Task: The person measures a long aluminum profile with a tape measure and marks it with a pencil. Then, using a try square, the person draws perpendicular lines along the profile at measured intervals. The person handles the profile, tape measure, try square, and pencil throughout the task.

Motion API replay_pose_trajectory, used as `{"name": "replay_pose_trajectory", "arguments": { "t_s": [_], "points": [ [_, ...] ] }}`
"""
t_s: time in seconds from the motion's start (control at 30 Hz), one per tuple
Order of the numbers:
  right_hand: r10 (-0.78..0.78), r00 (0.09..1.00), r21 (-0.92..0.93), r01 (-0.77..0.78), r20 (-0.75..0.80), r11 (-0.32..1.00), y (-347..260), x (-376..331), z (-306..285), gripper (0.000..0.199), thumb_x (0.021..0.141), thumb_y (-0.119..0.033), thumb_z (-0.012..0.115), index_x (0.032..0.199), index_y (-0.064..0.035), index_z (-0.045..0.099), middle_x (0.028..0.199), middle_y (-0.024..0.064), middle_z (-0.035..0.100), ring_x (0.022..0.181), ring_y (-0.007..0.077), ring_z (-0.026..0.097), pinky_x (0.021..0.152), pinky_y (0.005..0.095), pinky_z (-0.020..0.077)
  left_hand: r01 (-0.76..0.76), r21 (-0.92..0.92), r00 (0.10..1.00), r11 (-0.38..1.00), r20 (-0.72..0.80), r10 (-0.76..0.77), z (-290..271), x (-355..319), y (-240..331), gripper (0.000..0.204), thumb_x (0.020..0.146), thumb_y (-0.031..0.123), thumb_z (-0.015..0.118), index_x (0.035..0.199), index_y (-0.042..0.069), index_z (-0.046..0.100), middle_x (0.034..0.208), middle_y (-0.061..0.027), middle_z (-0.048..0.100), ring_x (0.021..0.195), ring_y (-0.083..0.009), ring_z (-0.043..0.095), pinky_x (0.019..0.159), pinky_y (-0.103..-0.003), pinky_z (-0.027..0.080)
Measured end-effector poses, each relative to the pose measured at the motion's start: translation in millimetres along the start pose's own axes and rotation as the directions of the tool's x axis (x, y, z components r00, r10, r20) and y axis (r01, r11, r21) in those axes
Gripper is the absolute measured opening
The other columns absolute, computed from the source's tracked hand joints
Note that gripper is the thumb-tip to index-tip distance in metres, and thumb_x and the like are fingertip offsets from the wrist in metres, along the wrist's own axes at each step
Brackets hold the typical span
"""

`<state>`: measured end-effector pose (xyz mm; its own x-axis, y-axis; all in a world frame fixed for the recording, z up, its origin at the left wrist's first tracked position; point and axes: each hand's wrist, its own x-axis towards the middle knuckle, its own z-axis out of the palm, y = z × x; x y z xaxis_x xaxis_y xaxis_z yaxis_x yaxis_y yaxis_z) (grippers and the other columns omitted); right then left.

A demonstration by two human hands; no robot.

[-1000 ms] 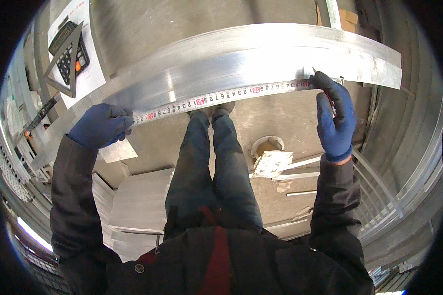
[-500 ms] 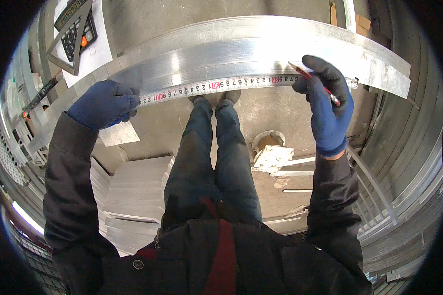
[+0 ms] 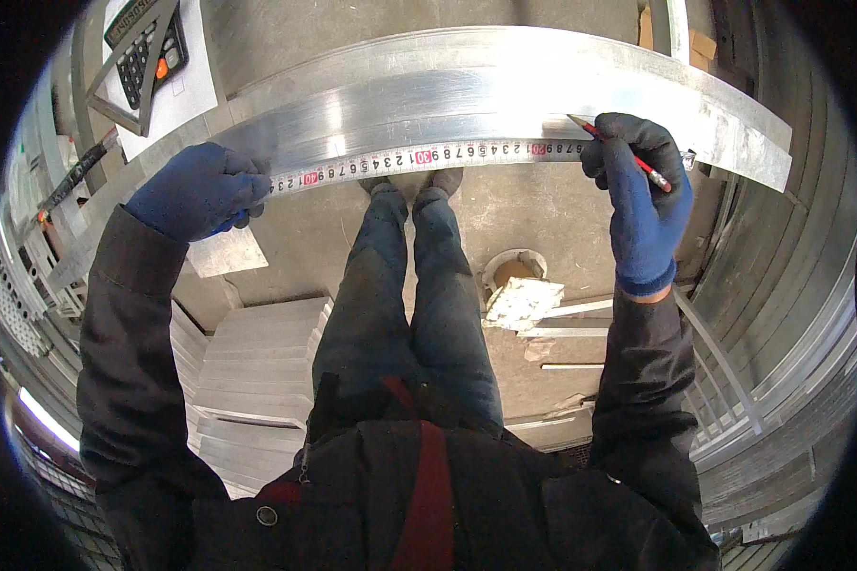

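A long silvery metal profile [image 3: 400,100] stretches across in front of me. Along its near edge lies an extended tape measure [image 3: 390,164], its printed blade facing up. My left hand [image 3: 200,192], in a blue and black glove, is closed around the left part of the tape. In the same kind of glove, my right hand [image 3: 641,195] grips a red pencil [image 3: 653,173] between thumb and fingers. The pencil's tip points up and left, over the metal surface. My right fingers are beside the tape near its right end; whether they press on it I cannot tell.
A calculator [image 3: 143,68] lies under a metal triangular frame [image 3: 141,124] on white paper [image 3: 192,81] at the far left. A black-handled tool [image 3: 78,176] is nearer. Below stand stacked metal profiles [image 3: 257,357], a round bucket [image 3: 519,265] and a white slab [image 3: 522,303].
My right hand has shifted slightly right, and the pencil now lies flatter, with its tip a little farther right. My left hand stays closed on the tape.
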<state>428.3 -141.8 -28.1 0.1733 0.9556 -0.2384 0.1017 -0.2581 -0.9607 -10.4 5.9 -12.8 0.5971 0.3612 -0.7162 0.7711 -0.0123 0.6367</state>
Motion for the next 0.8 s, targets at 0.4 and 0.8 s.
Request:
{"name": "replay_pose_trajectory", "arguments": {
  "t_s": [0.4,0.8],
  "points": [
    [-0.100,0.892,-0.035,0.094,-0.441,0.995,-3.5,11.2,-49.4,0.021,0.110,-0.017,0.067,0.117,0.0013,0.076,0.081,0.0064,0.070,0.070,0.0112,0.062,0.062,0.0254,0.0452,0.460,-0.222,0.886,0.860,0.051,-0.461,-2.1,2.5,13.0,0.028,0.101,0.026,0.075,0.098,-0.002,0.078,0.079,-0.0063,0.072,0.065,-0.0132,0.065,0.059,-0.031,0.052],
    [-0.023,0.900,0.001,0.026,-0.435,1.000,5.8,-8.7,-54.9,0.021,0.111,-0.016,0.067,0.122,0.0004,0.075,0.087,0.0069,0.073,0.073,0.0105,0.063,0.063,0.0250,0.0452,0.545,-0.328,0.832,0.771,0.101,-0.545,-0.3,3.7,3.5,0.030,0.102,0.024,0.073,0.109,-0.005,0.079,0.080,-0.0075,0.071,0.066,-0.0149,0.065,0.061,-0.030,0.052]
  ]
}}
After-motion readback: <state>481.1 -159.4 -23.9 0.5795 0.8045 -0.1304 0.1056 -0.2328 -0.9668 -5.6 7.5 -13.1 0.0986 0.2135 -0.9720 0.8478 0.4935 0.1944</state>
